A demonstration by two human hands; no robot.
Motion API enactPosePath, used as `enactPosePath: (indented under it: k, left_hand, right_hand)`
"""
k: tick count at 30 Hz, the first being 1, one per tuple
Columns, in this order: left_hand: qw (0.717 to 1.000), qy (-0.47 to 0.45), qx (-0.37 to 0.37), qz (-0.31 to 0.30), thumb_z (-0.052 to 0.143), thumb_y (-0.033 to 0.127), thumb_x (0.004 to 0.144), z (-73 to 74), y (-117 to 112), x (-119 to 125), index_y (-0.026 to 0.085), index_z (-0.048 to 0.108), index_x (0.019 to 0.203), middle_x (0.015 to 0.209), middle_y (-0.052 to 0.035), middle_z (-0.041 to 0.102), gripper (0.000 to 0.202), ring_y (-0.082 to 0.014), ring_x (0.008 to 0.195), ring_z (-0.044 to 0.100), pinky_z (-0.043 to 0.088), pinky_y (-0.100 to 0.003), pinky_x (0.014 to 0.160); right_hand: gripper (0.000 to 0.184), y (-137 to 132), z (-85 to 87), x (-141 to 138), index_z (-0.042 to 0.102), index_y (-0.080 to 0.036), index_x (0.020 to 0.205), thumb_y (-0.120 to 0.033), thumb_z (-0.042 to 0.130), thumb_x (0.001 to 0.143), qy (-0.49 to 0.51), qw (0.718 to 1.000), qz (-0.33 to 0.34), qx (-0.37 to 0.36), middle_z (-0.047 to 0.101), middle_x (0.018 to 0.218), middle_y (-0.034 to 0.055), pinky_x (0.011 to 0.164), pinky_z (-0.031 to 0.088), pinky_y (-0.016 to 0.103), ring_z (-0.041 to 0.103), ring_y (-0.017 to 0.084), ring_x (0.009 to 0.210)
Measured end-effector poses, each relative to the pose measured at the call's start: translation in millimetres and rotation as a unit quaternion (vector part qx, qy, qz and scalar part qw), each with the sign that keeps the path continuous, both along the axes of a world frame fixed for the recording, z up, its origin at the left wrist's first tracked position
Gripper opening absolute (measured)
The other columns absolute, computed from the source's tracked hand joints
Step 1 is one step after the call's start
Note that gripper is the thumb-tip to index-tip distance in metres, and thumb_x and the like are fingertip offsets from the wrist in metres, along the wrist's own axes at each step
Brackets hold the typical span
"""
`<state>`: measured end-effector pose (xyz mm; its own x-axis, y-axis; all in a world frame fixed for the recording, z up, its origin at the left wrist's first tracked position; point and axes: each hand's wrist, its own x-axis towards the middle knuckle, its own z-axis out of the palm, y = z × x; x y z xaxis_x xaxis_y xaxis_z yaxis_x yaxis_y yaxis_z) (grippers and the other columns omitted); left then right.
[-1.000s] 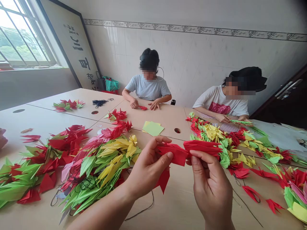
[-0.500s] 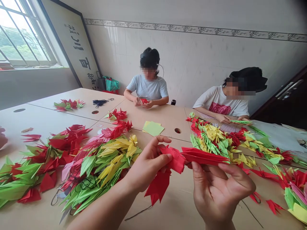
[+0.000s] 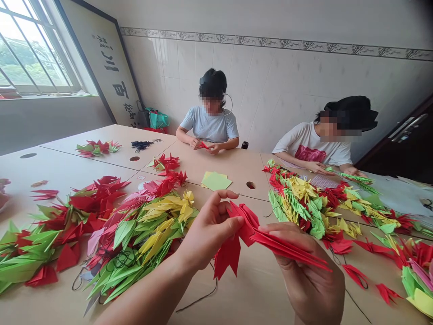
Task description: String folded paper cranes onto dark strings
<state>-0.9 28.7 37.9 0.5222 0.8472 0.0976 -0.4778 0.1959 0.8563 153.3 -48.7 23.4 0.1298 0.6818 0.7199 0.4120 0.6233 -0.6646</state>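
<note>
One red paper crane (image 3: 244,230), creased and a little crumpled, is held up in front of the person, with a long folded point reaching toward 4 o'clock and a wing hanging down. The left hand (image 3: 208,230) pinches its body between thumb and fingers, while the right hand (image 3: 304,266) holds the long point in a narrow grip. Two large heaps of paper cranes lie on the tabletop (image 3: 237,174), at 10 o'clock (image 3: 135,239) and 2 o'clock (image 3: 314,212). Two co-workers (image 3: 211,122) (image 3: 314,144) sit at 12 and 1 o'clock.
</note>
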Motion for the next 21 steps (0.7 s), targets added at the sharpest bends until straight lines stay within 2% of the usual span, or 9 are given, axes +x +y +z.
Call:
enactPosePath:
  k: [6, 10, 12, 16, 21]
  left_hand:
    - [1.000, -0.008, -0.011, -0.012, 0.070, 0.018, 0.082, -1.3, 1, -1, 0.020, 0.051, 0.108, 0.065, 0.0062, 0.058, 0.032, -0.0045, 0.049, 0.049, 0.035, -0.014, 0.046]
    - [1.000, -0.008, -0.011, -0.024, 0.067, 0.019, 0.085, -3.0, 3, -2, 0.021, 0.049, 0.110, 0.067, 0.0053, 0.058, 0.031, -0.0052, 0.050, 0.050, 0.036, -0.015, 0.045]
    - [1.000, -0.009, 0.001, -0.025, 0.067, 0.019, 0.085, -2.6, 2, -2, 0.021, 0.048, 0.111, 0.069, 0.0044, 0.059, 0.032, -0.0056, 0.052, 0.051, 0.038, -0.015, 0.048]
    - [0.999, 0.030, 0.036, -0.006, 0.068, 0.022, 0.085, 1.7, -3, -2, 0.021, 0.047, 0.112, 0.075, 0.0027, 0.060, 0.035, -0.0065, 0.058, 0.052, 0.042, -0.016, 0.054]
    - [0.990, 0.101, 0.103, 0.006, 0.057, 0.033, 0.093, 4.2, -9, -3, 0.023, 0.048, 0.117, 0.077, 0.0024, 0.056, 0.028, -0.0087, 0.062, 0.051, 0.041, -0.020, 0.057]
  right_hand:
    - [0.028, 2, 6.2, 8, 0.067, -0.030, 0.108, -0.011, 0.056, 0.091, -0.002, 0.995, 0.092, -0.022, 0.068, 0.100, 0.0015, 0.080, 0.053, 0.032, 0.063, 0.018, 0.093]
    - [0.021, 3, 10.5, 9, 0.068, -0.030, 0.107, -0.019, 0.056, 0.094, -0.012, 0.987, 0.154, -0.042, 0.067, 0.094, 0.0011, 0.069, 0.053, 0.028, 0.063, 0.017, 0.084]
    - [0.019, 3, 11.7, 7, 0.068, -0.030, 0.106, -0.023, 0.056, 0.095, -0.014, 0.988, 0.143, -0.061, 0.065, 0.088, 0.0010, 0.066, 0.053, 0.027, 0.063, 0.016, 0.079]
    - [0.019, 2, 12.5, 2, 0.066, -0.030, 0.109, -0.025, 0.054, 0.096, -0.015, 0.993, 0.058, -0.103, 0.065, 0.088, 0.0015, 0.064, 0.054, 0.024, 0.063, 0.016, 0.076]
    - [0.014, 7, 9.7, -1, 0.065, -0.028, 0.098, -0.025, 0.052, 0.096, -0.049, 0.993, 0.000, -0.112, 0.060, 0.082, -0.0005, 0.067, 0.053, 0.020, 0.060, 0.014, 0.075]
